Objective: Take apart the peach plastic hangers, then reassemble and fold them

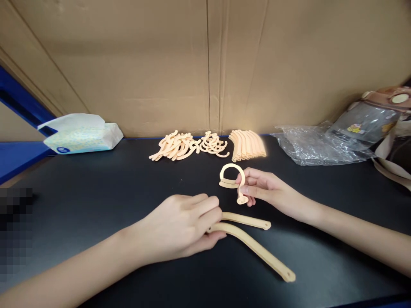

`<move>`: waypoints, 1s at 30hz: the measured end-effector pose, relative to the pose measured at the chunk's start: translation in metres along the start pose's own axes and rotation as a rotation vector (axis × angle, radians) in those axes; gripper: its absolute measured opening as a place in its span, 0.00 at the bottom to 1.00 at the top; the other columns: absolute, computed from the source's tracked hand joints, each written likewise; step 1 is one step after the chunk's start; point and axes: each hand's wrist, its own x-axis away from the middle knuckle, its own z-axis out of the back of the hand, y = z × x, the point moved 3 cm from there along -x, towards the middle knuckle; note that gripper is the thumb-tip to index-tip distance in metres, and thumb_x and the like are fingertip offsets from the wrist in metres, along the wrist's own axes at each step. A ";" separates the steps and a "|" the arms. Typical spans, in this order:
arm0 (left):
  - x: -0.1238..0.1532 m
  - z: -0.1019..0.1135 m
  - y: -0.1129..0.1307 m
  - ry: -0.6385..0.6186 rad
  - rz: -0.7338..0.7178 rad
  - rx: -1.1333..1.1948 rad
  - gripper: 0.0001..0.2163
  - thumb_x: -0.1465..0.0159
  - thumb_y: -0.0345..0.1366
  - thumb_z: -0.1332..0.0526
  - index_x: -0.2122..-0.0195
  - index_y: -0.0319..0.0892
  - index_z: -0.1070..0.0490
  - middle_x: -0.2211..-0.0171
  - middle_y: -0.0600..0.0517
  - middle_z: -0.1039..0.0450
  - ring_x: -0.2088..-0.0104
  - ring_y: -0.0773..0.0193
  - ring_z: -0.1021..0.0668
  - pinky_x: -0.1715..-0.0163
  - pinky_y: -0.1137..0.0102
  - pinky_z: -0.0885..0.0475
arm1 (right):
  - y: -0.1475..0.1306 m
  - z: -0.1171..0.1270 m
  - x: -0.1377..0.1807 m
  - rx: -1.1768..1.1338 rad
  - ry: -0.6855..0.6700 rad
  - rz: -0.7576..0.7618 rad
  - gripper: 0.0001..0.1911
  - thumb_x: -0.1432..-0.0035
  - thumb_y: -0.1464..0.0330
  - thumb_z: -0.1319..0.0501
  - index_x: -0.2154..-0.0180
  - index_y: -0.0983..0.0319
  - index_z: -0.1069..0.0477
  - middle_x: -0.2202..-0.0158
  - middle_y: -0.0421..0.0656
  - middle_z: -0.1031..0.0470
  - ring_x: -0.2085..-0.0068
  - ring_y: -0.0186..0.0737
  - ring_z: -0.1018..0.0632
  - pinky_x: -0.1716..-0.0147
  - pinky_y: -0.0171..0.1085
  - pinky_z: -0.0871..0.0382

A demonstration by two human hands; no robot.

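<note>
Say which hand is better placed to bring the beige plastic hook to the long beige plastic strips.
Right, likely: the right hand pinches the hook near the strips; the left hand grips them.

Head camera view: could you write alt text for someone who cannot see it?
Over a black table, the left hand grips two long curved beige strips by one end, while the right hand pinches a beige hook-shaped piece. Piles of beige parts lie behind, before a cardboard wall.

We are hiding the near ends of two curved strips [257,250] under our left hand [180,226]; a pixelated patch [14,233] is masking whatever is lying at left.
</note>
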 end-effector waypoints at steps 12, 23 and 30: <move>0.007 0.000 -0.067 0.337 0.759 1.147 0.08 0.34 0.39 0.41 0.62 0.39 0.28 0.73 0.54 0.31 0.76 0.71 0.30 0.75 0.74 0.30 | 0.003 0.000 0.000 -0.026 -0.021 0.021 0.09 0.38 0.62 0.40 0.62 0.60 0.36 0.71 0.37 0.29 0.71 0.31 0.30 0.67 0.35 0.34; 0.008 -0.008 -0.054 0.141 0.958 1.108 0.17 0.34 0.50 0.44 0.60 0.41 0.26 0.75 0.57 0.34 0.79 0.73 0.32 0.81 0.77 0.35 | 0.002 0.000 -0.001 -0.013 -0.022 0.023 0.08 0.38 0.64 0.40 0.61 0.61 0.37 0.71 0.37 0.29 0.71 0.30 0.29 0.68 0.34 0.33; 0.001 -0.012 -0.017 -0.131 0.521 0.494 0.12 0.30 0.43 0.48 0.58 0.47 0.26 0.66 0.58 0.23 0.68 0.69 0.24 0.69 0.75 0.35 | 0.003 0.000 -0.002 -0.021 -0.015 0.005 0.08 0.39 0.65 0.39 0.61 0.60 0.37 0.72 0.36 0.29 0.71 0.31 0.29 0.67 0.34 0.33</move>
